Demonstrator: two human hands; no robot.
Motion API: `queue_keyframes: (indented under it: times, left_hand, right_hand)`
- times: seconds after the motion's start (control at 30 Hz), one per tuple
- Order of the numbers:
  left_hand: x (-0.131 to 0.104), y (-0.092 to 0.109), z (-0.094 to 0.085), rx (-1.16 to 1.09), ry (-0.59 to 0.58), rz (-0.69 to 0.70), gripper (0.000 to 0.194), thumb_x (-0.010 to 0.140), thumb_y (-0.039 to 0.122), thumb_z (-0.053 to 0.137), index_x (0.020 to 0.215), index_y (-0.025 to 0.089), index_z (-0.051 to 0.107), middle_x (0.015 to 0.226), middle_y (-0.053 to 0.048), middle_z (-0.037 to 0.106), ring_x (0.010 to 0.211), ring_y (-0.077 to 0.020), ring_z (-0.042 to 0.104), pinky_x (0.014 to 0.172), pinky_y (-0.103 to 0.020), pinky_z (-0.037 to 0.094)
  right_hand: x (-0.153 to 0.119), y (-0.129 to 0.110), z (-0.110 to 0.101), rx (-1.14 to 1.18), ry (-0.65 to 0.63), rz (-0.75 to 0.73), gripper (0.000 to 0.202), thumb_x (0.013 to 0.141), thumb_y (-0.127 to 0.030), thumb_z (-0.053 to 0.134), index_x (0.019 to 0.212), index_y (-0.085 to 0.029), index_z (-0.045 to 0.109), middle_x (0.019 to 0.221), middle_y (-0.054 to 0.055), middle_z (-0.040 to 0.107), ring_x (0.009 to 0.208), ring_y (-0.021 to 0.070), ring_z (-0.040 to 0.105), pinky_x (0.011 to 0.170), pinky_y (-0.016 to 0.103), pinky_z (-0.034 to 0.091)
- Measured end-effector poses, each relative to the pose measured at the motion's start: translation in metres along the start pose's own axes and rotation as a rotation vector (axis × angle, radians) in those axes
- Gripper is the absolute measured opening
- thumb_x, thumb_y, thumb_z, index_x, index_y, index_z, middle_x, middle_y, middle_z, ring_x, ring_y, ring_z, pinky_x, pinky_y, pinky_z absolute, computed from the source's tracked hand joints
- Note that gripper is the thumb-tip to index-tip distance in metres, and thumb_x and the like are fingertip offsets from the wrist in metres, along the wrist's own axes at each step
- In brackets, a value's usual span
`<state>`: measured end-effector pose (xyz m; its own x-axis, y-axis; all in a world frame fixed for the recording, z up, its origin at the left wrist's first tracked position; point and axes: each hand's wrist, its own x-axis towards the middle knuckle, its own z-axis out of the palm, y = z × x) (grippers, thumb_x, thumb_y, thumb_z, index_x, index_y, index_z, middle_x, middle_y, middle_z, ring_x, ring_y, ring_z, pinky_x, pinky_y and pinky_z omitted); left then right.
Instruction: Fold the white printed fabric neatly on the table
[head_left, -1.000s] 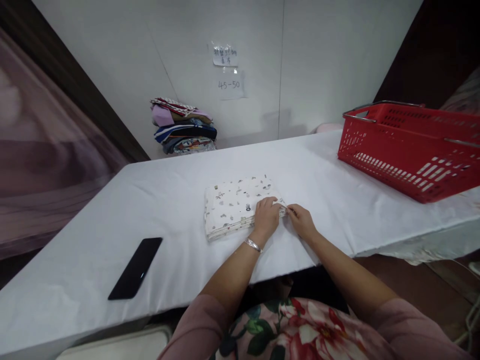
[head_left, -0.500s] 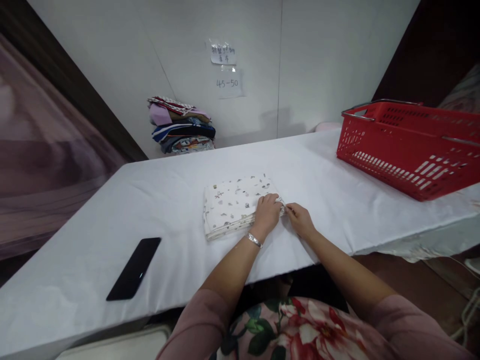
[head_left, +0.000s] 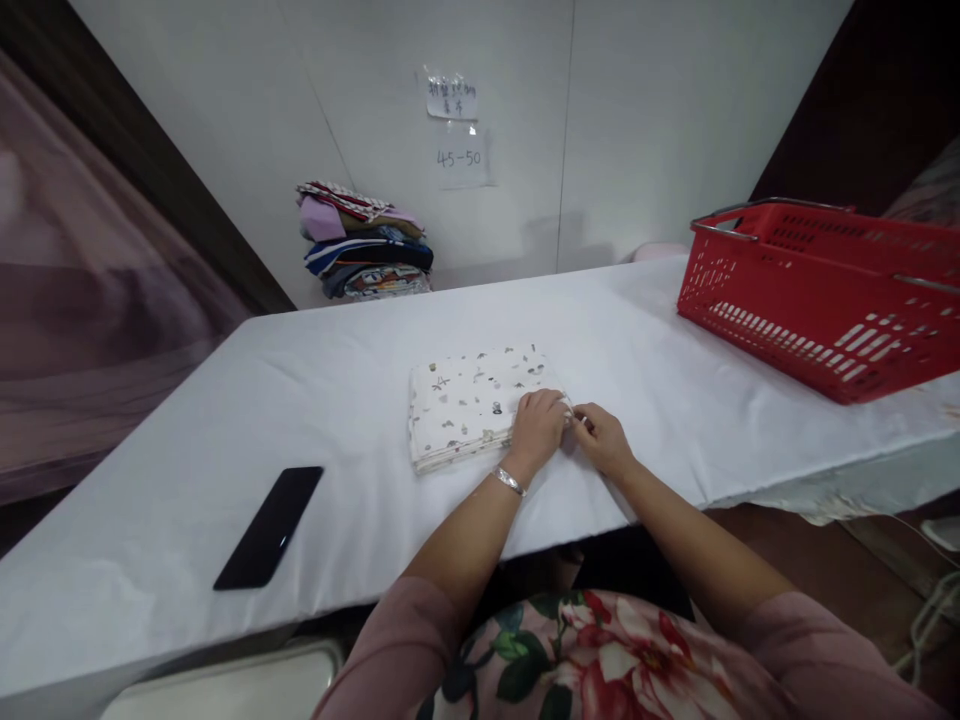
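A folded white cloth (head_left: 465, 400) with small scattered printed motifs lies on the table in several layers. My left hand (head_left: 537, 424) rests palm down over its near right corner, fingers lying flat on the fabric and reaching toward the right edge. A silver bracelet (head_left: 509, 480) circles that wrist. At the same corner, my right hand (head_left: 602, 440) is closed, with thumb and fingertips pinching the cloth's right edge. The fingertips of both hands are close together, and the bit of cloth between them is partly hidden.
White fabric covers the table (head_left: 360, 400). A black phone (head_left: 270, 528) lies at the left front. On the right stands a red plastic basket (head_left: 810, 300) with metal handles. Folded clothes (head_left: 367, 245) are stacked behind the table, below paper signs (head_left: 459, 158) on the wall.
The view has shifted slightly. My right fingers have curled in a little more at the cloth's edge, while my left hand keeps nearly the same place on the fabric.
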<state>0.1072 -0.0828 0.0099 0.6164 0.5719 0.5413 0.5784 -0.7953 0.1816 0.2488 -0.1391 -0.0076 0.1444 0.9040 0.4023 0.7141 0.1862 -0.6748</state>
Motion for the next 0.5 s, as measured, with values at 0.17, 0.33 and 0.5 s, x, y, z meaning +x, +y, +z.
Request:
queue_keyframes:
  times: [0.17, 0.33, 0.5]
  left_hand:
    - [0.0003, -0.0015, 0.003, -0.013, 0.025, -0.034, 0.007, 0.087, 0.02, 0.051, 0.088, 0.02, 0.058, 0.109, -0.004, 0.061, 0.105, -0.0184, 0.05, 0.09, -0.035, 0.038]
    - [0.0001, -0.0016, 0.0016, -0.006, -0.004, -0.039, 0.009, 0.088, 0.021, 0.051, 0.089, 0.021, 0.059, 0.107, -0.005, 0.061, 0.103, -0.0185, 0.051, 0.09, -0.035, 0.038]
    - [0.0008, -0.0005, 0.0005, -0.001, 0.002, -0.023, 0.01, 0.088, 0.021, 0.051, 0.089, 0.022, 0.062, 0.106, -0.004, 0.062, 0.103, -0.0182, 0.051, 0.089, -0.035, 0.038]
  right_hand:
    - [-0.0004, 0.0, 0.001, -0.009, 0.006, 0.018, 0.019, 0.085, -0.034, 0.045, 0.09, -0.022, 0.06, 0.08, 0.003, 0.062, 0.061, 0.0146, 0.052, 0.062, 0.028, 0.042]
    - [0.0003, -0.0004, 0.0005, -0.029, -0.01, 0.011, 0.021, 0.086, -0.034, 0.044, 0.091, -0.022, 0.061, 0.081, 0.003, 0.063, 0.063, 0.0151, 0.053, 0.064, 0.028, 0.043]
    - [0.0024, 0.0043, 0.0017, 0.056, -0.012, 0.062, 0.018, 0.081, -0.034, 0.05, 0.087, -0.022, 0.062, 0.077, 0.001, 0.063, 0.056, 0.0132, 0.05, 0.057, 0.027, 0.041]
